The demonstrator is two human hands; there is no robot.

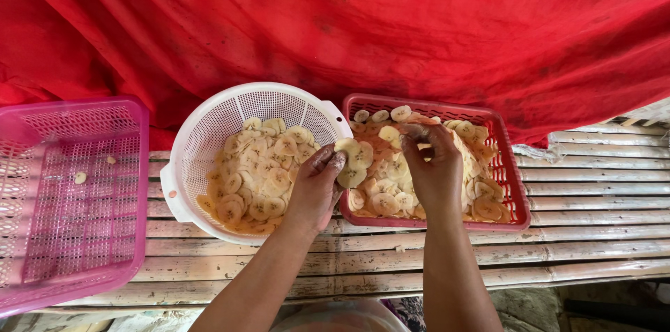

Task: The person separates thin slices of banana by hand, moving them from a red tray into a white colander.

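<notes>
Basically the left hand [317, 189] pinches a small stack of banana slices [352, 157] right over the seam between the white colander [202, 136] and the red basket [502, 164]. Right hand [433, 168], fingers curled onto slices, sits just right of them, inside the basket.

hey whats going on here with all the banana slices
A person is handling raw banana slices over a slatted bamboo bench. The left hand holds a few slices between a round white colander and a red rectangular basket, both holding slices. The right hand is down in the red basket. A pink basket on the left holds only a couple of bits.
</notes>
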